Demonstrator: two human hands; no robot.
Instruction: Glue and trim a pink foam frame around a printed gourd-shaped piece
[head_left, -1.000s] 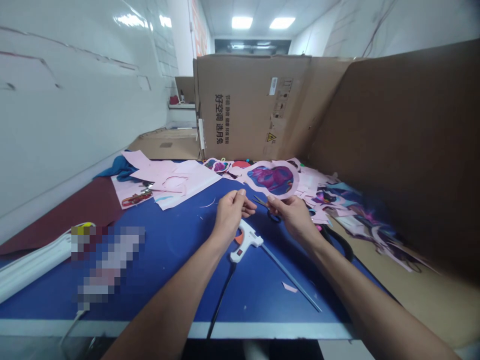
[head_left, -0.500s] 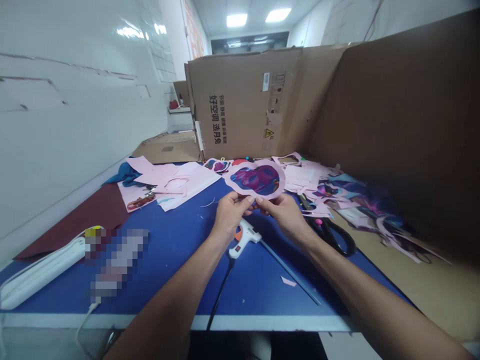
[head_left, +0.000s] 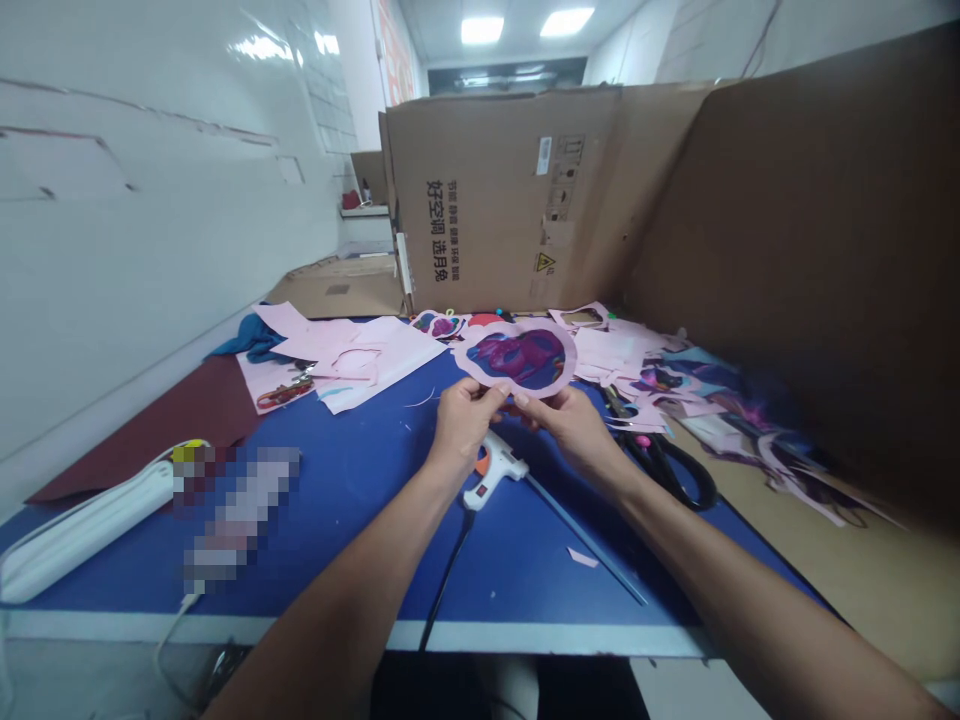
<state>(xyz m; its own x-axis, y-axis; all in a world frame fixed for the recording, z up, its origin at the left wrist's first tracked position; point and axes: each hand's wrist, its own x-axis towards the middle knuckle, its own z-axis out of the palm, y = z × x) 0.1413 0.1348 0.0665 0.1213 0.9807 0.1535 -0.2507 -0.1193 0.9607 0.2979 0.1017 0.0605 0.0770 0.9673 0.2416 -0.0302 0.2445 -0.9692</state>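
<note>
A pink-rimmed paper cutout [head_left: 516,358] with a wavy edge and a dark blue and purple middle is held up above the table. My left hand [head_left: 466,422] pinches its lower edge between thumb and fingers. Close beside it, my right hand [head_left: 564,425] grips the same edge, the two thumbs almost meeting. Below the hands a white glue gun [head_left: 491,478] with an orange trigger lies on the blue tabletop [head_left: 360,500]. A grey-blue glue stick [head_left: 585,540] sticks out from its back end, and its black cord runs to the front edge.
Pink paper sheets [head_left: 367,350] lie at the back left. Paper scraps [head_left: 611,355] and black-handled scissors [head_left: 686,475] are on the right. A white power strip [head_left: 90,535] sits at the left. Tall cardboard [head_left: 495,200] walls off the back and right.
The view has shifted slightly, so everything sits a little further right and higher. Both hands keep their hold on the cutout, which stays in nearly the same pose.
</note>
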